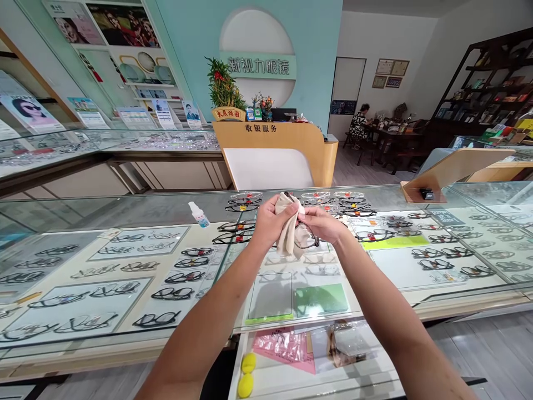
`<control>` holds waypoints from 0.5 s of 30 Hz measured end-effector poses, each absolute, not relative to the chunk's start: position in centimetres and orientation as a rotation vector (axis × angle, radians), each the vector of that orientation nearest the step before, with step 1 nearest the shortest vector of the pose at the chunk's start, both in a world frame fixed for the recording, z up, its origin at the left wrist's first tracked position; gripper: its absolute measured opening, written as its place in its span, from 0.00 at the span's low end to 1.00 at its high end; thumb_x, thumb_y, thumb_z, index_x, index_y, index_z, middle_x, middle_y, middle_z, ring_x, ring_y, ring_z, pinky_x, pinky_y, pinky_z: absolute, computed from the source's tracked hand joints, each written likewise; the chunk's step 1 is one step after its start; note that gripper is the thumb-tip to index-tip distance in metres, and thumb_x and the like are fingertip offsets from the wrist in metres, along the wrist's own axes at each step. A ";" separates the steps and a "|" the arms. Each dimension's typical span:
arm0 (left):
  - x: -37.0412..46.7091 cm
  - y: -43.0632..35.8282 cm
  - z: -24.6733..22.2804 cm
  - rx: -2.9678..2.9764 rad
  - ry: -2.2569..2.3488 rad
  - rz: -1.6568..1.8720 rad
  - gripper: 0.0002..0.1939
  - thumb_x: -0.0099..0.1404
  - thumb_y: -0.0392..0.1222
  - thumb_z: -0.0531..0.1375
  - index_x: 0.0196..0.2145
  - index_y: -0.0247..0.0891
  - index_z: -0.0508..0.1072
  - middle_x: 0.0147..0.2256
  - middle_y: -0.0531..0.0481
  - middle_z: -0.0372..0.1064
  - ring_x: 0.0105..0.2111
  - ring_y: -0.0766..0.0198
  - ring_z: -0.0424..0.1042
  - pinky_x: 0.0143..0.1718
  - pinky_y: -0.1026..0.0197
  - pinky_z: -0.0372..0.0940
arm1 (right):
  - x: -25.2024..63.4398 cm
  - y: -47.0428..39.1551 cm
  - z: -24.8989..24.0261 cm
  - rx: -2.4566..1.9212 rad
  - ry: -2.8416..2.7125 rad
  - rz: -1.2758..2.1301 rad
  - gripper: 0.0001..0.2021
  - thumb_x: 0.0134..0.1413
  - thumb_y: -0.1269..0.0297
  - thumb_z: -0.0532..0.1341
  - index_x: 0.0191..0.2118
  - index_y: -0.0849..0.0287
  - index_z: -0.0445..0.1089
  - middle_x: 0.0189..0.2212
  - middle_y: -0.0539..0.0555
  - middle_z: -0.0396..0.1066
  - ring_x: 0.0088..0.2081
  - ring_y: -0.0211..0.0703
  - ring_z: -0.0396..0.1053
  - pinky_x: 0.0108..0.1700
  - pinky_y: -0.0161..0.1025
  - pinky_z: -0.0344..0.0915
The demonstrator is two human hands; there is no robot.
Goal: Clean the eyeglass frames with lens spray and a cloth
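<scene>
Above the glass counter (225, 266), both of my hands are closed on a pair of eyeglasses (307, 240) and a beige cloth (287, 239). My left hand (272, 219) pinches the cloth, which is folded over part of the glasses and hangs down in front. The fingers of my right hand (322, 223) grip the glasses and the cloth's edge; one dark-rimmed lens shows below them. The cloth hides the rest of the frame. Left of my hands, a small white spray bottle (199, 215) with a blue label stands on the glass.
Rows of eyeglasses (172, 293) fill the display under and around my hands. An open drawer (362, 378) below holds pink packets (283, 344) and yellow objects (246, 375). A wooden-framed stand (452, 172) is at right. Beyond are a cashier desk (275, 136) and a seated person (358, 123).
</scene>
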State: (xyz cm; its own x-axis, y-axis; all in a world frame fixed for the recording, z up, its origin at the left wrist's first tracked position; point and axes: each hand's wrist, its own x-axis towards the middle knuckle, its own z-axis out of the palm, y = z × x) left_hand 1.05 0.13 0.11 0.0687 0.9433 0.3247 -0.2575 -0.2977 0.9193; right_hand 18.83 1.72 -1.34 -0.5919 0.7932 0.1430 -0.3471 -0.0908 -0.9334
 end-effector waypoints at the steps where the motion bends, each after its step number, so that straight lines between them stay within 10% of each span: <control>1: 1.1 0.1 0.1 1.303 0.791 1.499 0.31 0.51 0.66 0.82 0.34 0.38 0.78 0.25 0.56 0.71 0.21 0.68 0.65 0.23 0.65 0.63 | 18.7 1.7 -1.4 -0.521 -1.388 1.780 0.24 0.42 0.43 0.86 0.31 0.58 0.83 0.29 0.51 0.81 0.33 0.41 0.77 0.41 0.37 0.73; 7: 1.1 0.9 -0.5 1.254 0.817 1.657 0.38 0.56 0.79 0.74 0.23 0.39 0.70 0.21 0.54 0.65 0.22 0.68 0.63 0.23 0.64 0.59 | 18.4 1.7 -1.8 -0.536 -1.325 1.766 0.24 0.41 0.45 0.86 0.34 0.58 0.83 0.29 0.49 0.80 0.33 0.39 0.76 0.39 0.35 0.72; 15: 1.3 2.9 -2.1 0.928 0.641 1.601 0.38 0.50 0.75 0.79 0.40 0.39 0.80 0.35 0.47 0.83 0.40 0.52 0.84 0.43 0.54 0.79 | 19.4 2.5 -1.6 -0.473 -0.994 1.686 0.20 0.46 0.54 0.84 0.36 0.56 0.79 0.30 0.47 0.78 0.26 0.36 0.71 0.26 0.33 0.70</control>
